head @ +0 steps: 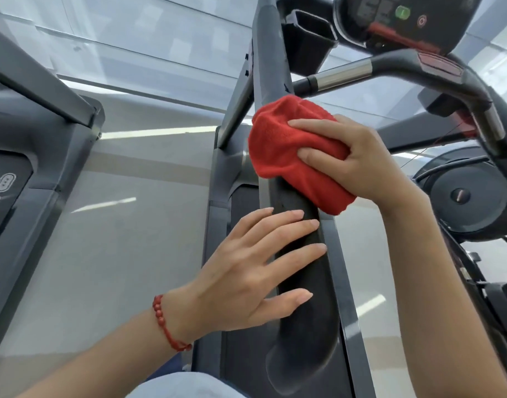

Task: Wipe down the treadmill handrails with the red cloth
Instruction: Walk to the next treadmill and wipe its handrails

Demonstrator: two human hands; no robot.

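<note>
Wiping the near side handrail (301, 282) with the red cloth (292, 156), bunched under the right hand (358, 162). Fingers (312, 126) curled down over the cloth, thumb pressed into its folds, palm closed on it and pushing it against the top of the rail. Draped over both sides of the rail there, one corner hanging loose just below the heel of the palm.

Left hand (246, 271) laid flat and empty on the same rail, just below the cloth, fingers spread wide across the dark grip, holding nothing, apparently steadying. Red bead bracelet (167, 326) at that wrist.

Judging progress from the cloth's place: roughly midway along this rail. Stretch below the grip, down to the rounded end nearest the body, looks matte and slightly dusty, so probably not yet done, though cannot tell for certain. Stretch above the grip, running up toward the cup holder (309, 35) and console (396, 15), likewise uncertain.

Clearly left: the curved front bar (390, 67) with its metal sections, beyond and to the right of the grip, and the far side rail, not visible here. Best estimate: early to middle of the job, one rail in hand and the rest untouched by the cloth at this moment.
</note>
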